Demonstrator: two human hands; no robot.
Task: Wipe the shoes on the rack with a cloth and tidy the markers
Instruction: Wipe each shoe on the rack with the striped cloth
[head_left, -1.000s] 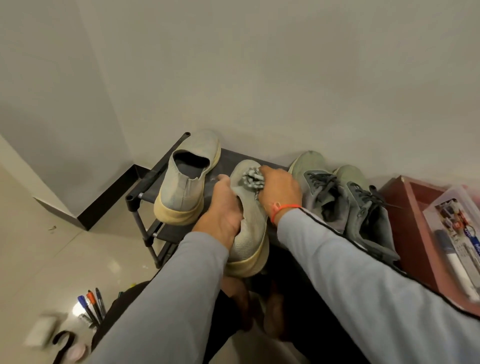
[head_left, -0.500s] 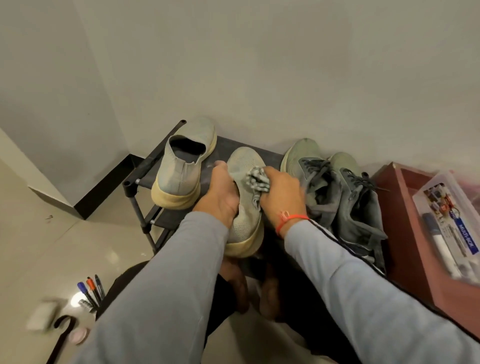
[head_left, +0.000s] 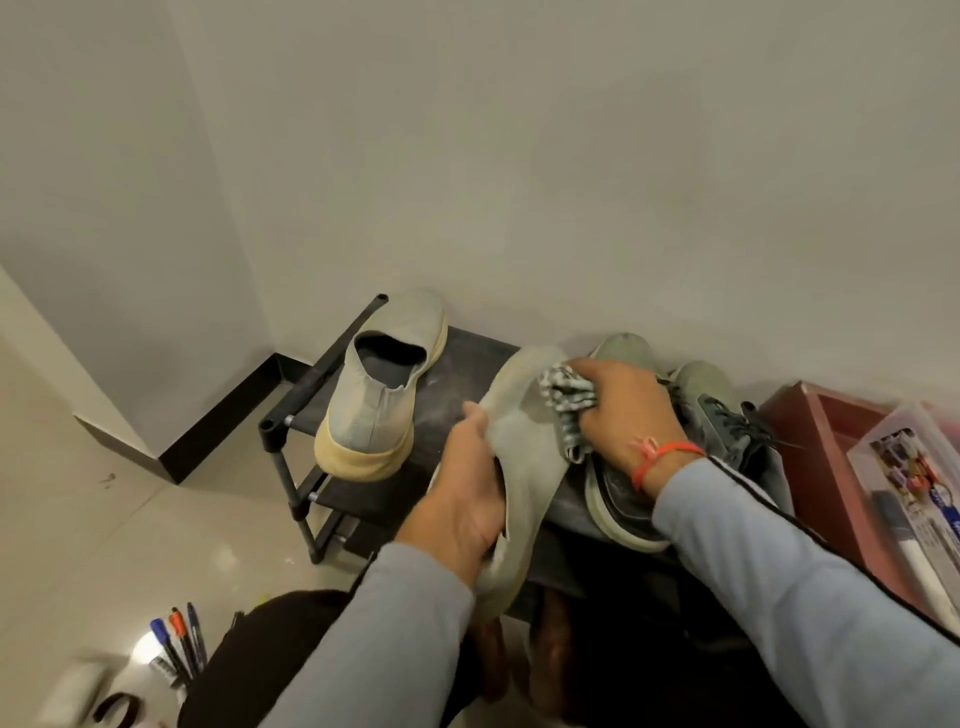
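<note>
The left hand (head_left: 460, 512) grips a grey shoe (head_left: 524, 457) over the rack's (head_left: 306, 400) front edge while the right hand (head_left: 623, 410) presses a bunched cloth (head_left: 563, 392) against its toe.

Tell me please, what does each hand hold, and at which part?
The left hand grips the grey slip-on shoe by its heel end and side. The right hand holds a bunched checked cloth, pressing it against the shoe's toe part.

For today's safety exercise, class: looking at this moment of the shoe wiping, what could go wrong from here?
1. The left hand grips the grey slip-on shoe tilted off the rack; a loose grip might drop it.
2. The right hand rubs the checked cloth close to the lace-up shoes, which could get nudged.
</note>
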